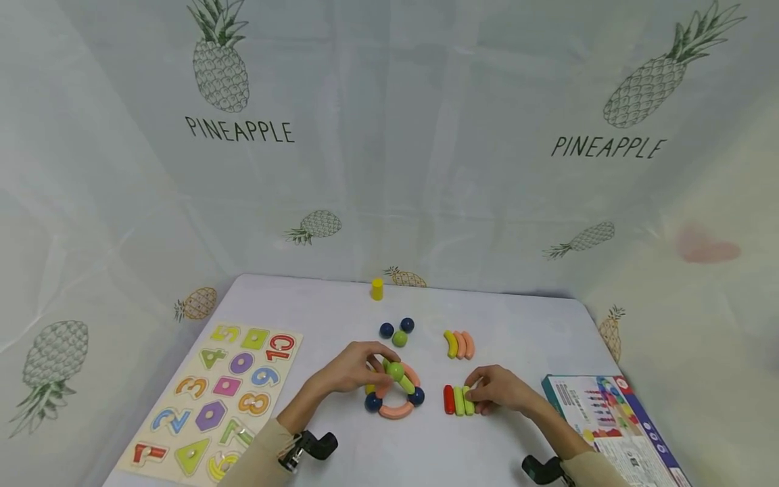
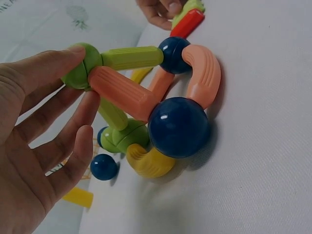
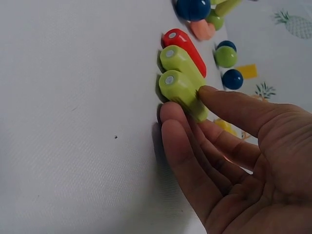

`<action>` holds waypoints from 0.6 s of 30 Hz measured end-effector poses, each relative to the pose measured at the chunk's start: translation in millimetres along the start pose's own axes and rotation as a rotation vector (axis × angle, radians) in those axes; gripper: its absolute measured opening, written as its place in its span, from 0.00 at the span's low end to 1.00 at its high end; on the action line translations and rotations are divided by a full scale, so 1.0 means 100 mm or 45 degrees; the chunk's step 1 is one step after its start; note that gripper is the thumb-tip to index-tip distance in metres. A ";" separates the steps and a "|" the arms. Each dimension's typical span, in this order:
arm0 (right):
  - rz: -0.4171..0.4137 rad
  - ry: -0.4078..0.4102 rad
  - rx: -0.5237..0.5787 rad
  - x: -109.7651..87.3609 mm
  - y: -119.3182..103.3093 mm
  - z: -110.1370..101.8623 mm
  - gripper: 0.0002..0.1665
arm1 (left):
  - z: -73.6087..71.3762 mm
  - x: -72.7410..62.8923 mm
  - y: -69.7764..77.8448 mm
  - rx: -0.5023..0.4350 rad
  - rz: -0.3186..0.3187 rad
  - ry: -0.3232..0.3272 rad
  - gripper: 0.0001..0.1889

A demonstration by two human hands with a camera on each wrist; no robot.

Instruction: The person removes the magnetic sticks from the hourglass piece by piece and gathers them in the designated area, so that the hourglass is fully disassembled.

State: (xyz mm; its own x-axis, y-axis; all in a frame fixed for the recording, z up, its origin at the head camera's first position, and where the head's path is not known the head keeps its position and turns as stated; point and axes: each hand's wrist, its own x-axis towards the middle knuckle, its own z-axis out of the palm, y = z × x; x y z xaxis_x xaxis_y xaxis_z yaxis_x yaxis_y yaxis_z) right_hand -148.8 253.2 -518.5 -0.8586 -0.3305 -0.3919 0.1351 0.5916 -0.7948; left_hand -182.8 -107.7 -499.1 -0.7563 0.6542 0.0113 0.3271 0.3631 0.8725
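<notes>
While the left grip (image 1: 356,366) pinched the top green ball (image 1: 395,371) of the structure (image 1: 395,411), the right grip (image 1: 499,387) (structure to its left) pinched the nearest green stick (image 3: 183,92), long axis pointing forward.

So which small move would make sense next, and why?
Probably the right hand should lift the green stick nearest it, since its thumb and fingers are right at that stick. The left hand pinches the green ball atop the toy frame, so the right seems freer to move.
</notes>
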 end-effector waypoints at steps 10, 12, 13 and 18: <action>-0.070 0.258 -0.210 0.06 -0.16 0.00 0.11 | 0.03 0.01 0.00 0.080 -0.016 0.017 0.20; -0.151 0.281 -0.199 0.09 -0.25 0.02 0.10 | 0.04 -0.01 -0.02 0.119 -0.016 0.023 0.21; -0.193 0.279 -0.189 0.11 -0.30 0.04 0.10 | 0.05 -0.02 -0.04 0.130 -0.016 0.024 0.22; -0.361 0.217 -0.155 0.17 -0.57 0.20 0.12 | 0.07 -0.05 -0.07 0.156 -0.012 0.044 0.23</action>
State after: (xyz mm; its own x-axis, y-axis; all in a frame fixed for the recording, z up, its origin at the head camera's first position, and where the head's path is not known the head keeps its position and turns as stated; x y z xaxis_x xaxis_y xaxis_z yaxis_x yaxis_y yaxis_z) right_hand -161.3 198.8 -489.5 -0.9250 -0.3730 -0.0723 -0.1719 0.5806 -0.7958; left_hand -176.9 -108.9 -508.6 -0.7781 0.6278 0.0223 0.3851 0.4485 0.8066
